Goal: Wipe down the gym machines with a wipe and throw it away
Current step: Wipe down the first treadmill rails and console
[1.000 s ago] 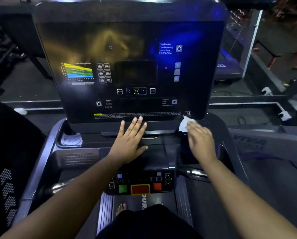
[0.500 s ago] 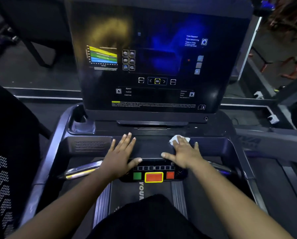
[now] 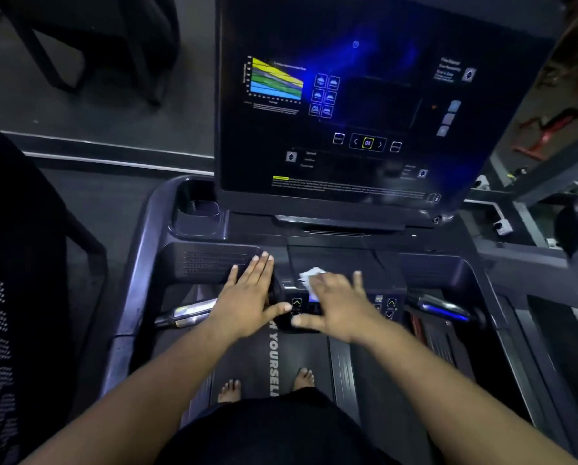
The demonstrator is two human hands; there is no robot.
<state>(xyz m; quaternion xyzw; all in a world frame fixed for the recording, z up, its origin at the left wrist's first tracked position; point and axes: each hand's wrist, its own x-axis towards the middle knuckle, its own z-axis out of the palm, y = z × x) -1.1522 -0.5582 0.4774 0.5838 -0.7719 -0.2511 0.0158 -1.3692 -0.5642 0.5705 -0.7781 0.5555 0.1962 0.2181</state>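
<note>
Treadmill console [image 3: 364,105] now sits higher and toward 1 o'clock in the head view than 0.5 s ago, and bare feet [image 3: 228,391] show on the belt [image 3: 301,357] at 6 o'clock. Left hand [image 3: 247,297], fingers straight and flat, holding nothing, has slid to 9 o'clock of the button panel [image 3: 386,305]. Right hand [image 3: 334,303], fingers spread flat, presses the white wipe [image 3: 309,280], now lower on the panel's top edge; wipe protrudes at its 11 o'clock.

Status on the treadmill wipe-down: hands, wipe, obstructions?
Left hand flat on console, holds nothing. Right hand flat, pressing white wipe onto control panel. Nothing in the way.
</note>
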